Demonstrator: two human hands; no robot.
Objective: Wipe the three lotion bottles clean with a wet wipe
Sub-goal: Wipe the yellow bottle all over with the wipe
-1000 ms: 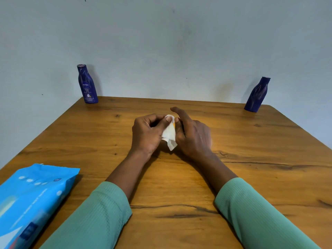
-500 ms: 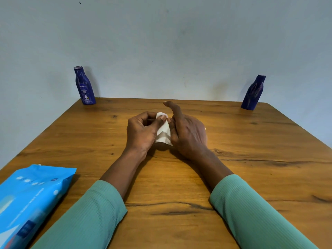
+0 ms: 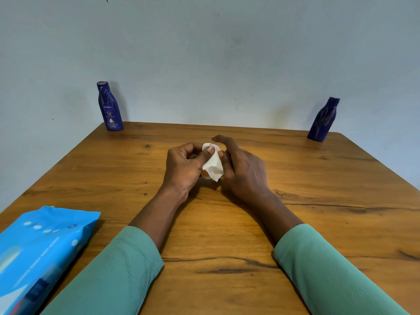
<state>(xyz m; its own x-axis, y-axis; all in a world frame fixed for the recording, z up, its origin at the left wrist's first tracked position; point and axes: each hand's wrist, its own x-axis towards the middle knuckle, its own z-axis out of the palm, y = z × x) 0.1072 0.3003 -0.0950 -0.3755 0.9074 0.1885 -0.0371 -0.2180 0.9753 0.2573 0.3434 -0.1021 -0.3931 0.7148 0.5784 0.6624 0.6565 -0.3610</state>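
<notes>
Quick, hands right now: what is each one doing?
Left hand: closed, thumb pinching the wet wipe.
Right hand: fingers curled against the wipe; a grip cannot be told.

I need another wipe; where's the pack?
Head view: the pack of wipes lies at the near left edge of the table, just left of the left sleeve.

"NIVEA" (left lotion bottle (image 3: 110, 108))

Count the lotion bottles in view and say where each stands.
2. Left bottle at the table's far left corner; right bottle at the far right corner. A third may be hidden behind the wipe.
</notes>
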